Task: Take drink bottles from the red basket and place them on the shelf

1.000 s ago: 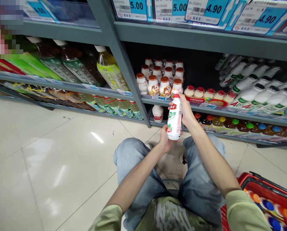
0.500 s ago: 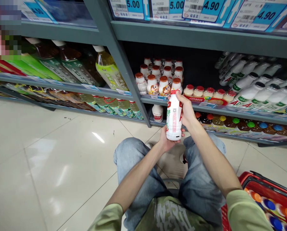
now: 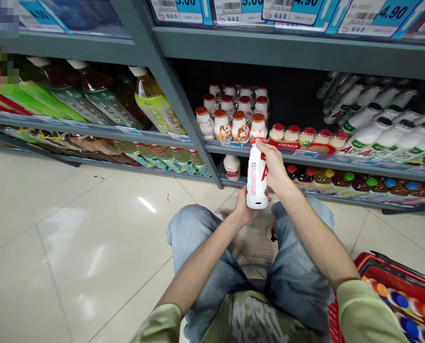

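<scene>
Between my hands is a white milk drink bottle [image 3: 257, 178] with a red cap, held upright in front of the shelf. My right hand [image 3: 272, 162] grips it near the neck, thumb by the cap. Low on its left side, my left hand [image 3: 243, 206] supports it near the base; part of that hand is behind the bottle. Printed small text and part of a large red letter face me. Just behind the cap, small white bottles with orange-red caps [image 3: 239, 126] stand in shrink-wrapped rows on the shelf.
White bottles with black caps [image 3: 380, 131] fill the shelf's right side. A red-capped multipack [image 3: 307, 138] sits mid-shelf. One white bottle [image 3: 232, 166] stands on the bottom shelf. At my right is a red basket [image 3: 405, 269] holding capped bottles. A shelf post [image 3: 169, 90] divides the bays.
The bottle has been turned between my hands, so its printed text has shifted left and more of the red lettering shows. The view has tilted slightly.
</scene>
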The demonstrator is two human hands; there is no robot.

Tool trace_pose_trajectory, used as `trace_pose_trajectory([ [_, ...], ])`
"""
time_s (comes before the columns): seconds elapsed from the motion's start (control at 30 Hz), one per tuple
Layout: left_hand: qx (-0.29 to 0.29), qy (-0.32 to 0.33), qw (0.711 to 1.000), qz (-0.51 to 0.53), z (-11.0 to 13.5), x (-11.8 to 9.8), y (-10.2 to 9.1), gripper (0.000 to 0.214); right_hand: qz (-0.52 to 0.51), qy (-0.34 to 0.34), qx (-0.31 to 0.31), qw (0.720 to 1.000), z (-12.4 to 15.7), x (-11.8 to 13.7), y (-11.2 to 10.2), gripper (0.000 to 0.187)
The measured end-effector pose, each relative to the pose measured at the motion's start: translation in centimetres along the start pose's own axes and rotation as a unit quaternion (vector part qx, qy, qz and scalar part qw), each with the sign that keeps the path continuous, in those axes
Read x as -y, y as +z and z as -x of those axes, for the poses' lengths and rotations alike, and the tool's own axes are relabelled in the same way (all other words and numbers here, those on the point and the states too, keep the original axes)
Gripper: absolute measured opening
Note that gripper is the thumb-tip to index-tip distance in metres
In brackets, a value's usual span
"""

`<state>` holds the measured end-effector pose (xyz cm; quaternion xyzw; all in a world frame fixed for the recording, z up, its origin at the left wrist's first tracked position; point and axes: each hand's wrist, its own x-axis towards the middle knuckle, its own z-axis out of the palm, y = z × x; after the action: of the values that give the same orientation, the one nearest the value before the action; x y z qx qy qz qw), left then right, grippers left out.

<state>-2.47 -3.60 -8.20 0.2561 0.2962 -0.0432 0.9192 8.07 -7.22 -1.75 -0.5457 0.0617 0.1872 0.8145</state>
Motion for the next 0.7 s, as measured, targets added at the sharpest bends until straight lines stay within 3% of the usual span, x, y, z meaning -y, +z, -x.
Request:
trace_pose_trajectory([
  [0.3, -0.040, 0.001, 0.999, -0.021, 0.34, 0.00, 0.13, 0.032, 0.001, 0.025, -0.004, 1.000, -0.02, -0.27, 0.03, 0.056],
  [0.7, -0.032, 0.004, 0.999, -0.029, 0.40, -0.12, -0.14, 0.032, 0.015, 0.032, -0.002, 0.999, -0.28, -0.51, -0.03, 0.055],
])
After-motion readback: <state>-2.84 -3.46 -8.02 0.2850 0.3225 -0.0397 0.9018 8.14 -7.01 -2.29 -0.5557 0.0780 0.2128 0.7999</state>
